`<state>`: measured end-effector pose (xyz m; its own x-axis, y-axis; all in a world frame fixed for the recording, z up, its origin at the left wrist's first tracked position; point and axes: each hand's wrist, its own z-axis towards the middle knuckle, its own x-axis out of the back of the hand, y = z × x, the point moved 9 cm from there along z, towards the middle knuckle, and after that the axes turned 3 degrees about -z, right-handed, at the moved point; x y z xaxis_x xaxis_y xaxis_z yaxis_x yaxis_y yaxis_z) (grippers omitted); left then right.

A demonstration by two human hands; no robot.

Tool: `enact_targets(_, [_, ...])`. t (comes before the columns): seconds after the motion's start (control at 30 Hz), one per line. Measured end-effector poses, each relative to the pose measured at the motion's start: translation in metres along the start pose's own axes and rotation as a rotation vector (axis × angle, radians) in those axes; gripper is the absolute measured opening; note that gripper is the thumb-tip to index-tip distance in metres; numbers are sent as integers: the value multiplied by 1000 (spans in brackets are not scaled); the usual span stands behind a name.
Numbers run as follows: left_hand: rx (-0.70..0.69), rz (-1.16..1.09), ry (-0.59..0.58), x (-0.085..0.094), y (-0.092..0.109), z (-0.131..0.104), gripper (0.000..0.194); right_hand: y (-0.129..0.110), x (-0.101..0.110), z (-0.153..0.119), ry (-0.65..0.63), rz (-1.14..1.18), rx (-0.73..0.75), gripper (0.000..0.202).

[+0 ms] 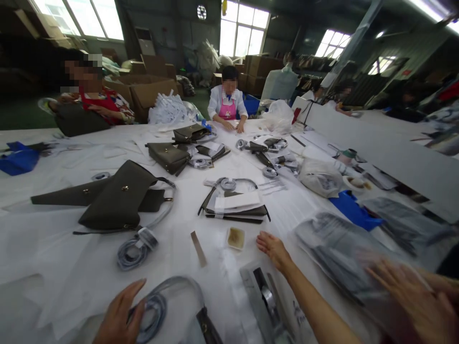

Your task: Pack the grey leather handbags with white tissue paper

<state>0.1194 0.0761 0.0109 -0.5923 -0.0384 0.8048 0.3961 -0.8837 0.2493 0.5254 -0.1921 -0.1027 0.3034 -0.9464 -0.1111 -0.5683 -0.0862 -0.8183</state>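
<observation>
My left hand (124, 313) is at the lower left, its thumb and fingers apart. Beside it lies a plastic-wrapped coiled strap (158, 315); whether the fingers touch it I cannot tell. A dark strap end (208, 327) lies to the right of the coil. My right hand (274, 248) reaches over the table, fingers stretched out, with nothing in it. Nearest to it is a small square dish (235, 238) with brownish contents. Below that arm lies a clear plastic sleeve (251, 286) around dark strips and a shiny piece. A narrow brown strip (198, 249) lies left of the dish.
A dark olive handbag (114, 203) and a wrapped coil (134, 251) lie left. Bundled bag parts (236, 205) lie ahead. At right, another person's blurred hands (412, 291) are over a plastic-wrapped dark bag (330, 248). Co-workers (228, 102) sit across the table.
</observation>
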Motion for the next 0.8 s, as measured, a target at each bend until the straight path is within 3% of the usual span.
enact_targets(0.07, [-76, 12, -20, -22, 39, 43, 43, 8, -15, 22, -26, 105, -37, 55])
enact_targets(0.13, [-159, 17, -95, -56, 80, 86, 53, 15, -26, 41, -27, 208, -55, 54])
enact_targets(0.3, [-281, -42, -369, -167, 166, 182, 83, 31, -26, 61, 0, 382, -108, 53])
enact_targets(0.4, [-318, -100, -539, -228, 203, 216, 99, 40, -22, 64, -44, 491, -180, 46])
enact_targets(0.47, [-326, -112, -617, -258, 220, 226, 105, 39, -21, 66, -81, 568, -214, 42])
enact_targets(0.53, [-324, -106, -634, -275, 228, 228, 106, 29, -22, 67, -121, 594, -195, 40])
enact_targets(0.6, [-316, -91, -604, -281, 229, 226, 103, 10, -28, 65, -174, 570, -140, 38])
enact_targets(0.8, [-272, -69, -333, -260, 209, 241, 74, -56, -65, 43, -328, 413, 57, 40])
